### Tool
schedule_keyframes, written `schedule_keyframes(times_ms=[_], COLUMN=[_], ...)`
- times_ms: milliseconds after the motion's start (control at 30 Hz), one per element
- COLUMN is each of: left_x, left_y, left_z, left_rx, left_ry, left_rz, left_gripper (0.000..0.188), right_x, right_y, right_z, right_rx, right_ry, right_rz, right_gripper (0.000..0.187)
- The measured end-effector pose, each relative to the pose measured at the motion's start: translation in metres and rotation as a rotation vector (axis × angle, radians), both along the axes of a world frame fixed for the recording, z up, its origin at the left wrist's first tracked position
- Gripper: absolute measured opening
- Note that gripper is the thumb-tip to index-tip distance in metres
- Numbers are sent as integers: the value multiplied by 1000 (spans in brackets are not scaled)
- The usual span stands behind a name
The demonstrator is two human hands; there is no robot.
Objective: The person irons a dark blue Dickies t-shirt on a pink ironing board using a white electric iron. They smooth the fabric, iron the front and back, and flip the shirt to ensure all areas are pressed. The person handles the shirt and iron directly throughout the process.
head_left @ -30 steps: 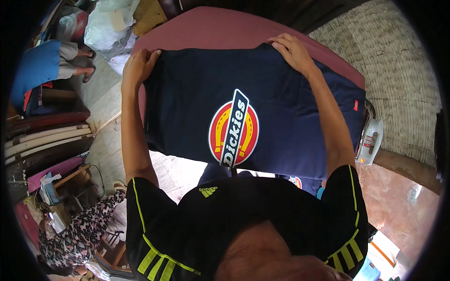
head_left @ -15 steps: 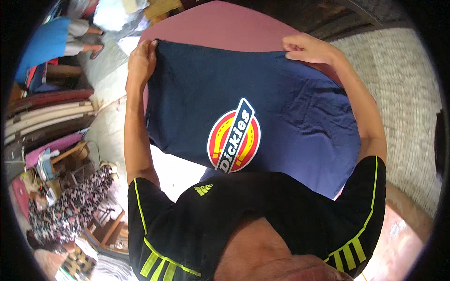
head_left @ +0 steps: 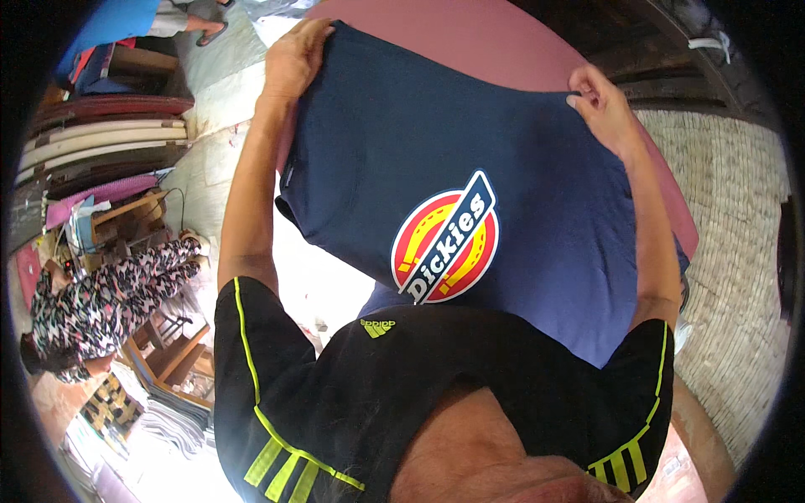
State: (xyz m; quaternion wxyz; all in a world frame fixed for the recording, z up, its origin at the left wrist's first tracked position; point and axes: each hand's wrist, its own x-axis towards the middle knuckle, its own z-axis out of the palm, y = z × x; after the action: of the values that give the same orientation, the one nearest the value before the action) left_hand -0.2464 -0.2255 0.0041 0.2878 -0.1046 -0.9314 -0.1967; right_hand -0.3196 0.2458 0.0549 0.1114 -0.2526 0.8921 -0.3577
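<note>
Garment [head_left: 528, 134] of navy cloth, probably a T-shirt, stretched out just ahead of the wearer's black jersey [head_left: 503, 352], with the near edge partly hidden beneath the chest. Round red-and-yellow emblem [head_left: 447, 239] on the near half, likely stiffer than the soft, light cloth around it; better gripped at plain edges than there. Not fragile by the look of it, hardly slippery, but apt to sag or crease. Along the far edge, right hand [head_left: 608, 109] in a thumb-and-finger pinch on the cloth; farther off, left hand [head_left: 293, 63] closed on the far left corner, with a shallow dip in the edge between. To the right, reed mat [head_left: 713, 243] past the curved rim of a pink-covered board [head_left: 470, 42]; to the left, a drop to pale floor [head_left: 222, 92]. Beyond the far edge, bare pink surface with room for moving; far right, dark timber [head_left: 662, 80].
</note>
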Motion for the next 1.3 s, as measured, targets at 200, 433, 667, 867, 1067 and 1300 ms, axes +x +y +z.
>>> schedule_keyframes(times_ms=[200,433,667,867,1067,1300], left_x=[21,73,78,76,77,71], left_y=[9,15,23,19,62,93], left_z=[7,-1,-2,-7,47,-16], left_rx=[66,396,480,477,294,-174], left_ry=[-99,-82,-11,-17,-143,-236], left_rz=[103,149,312,339,230,289], left_gripper=[25,46,23,20,33,72], right_x=[28,29,8,-14,-23,5], right_y=[-20,-169,-294,-317,-319,-243], right_z=[-15,-31,-37,-52,-57,-20], right_rx=[103,-259,-314,-309,-203,-540], right_ry=[501,562,527,594,416,472], right_rz=[-72,133,345,269,273,122], right_gripper=[18,30,12,15,30,26])
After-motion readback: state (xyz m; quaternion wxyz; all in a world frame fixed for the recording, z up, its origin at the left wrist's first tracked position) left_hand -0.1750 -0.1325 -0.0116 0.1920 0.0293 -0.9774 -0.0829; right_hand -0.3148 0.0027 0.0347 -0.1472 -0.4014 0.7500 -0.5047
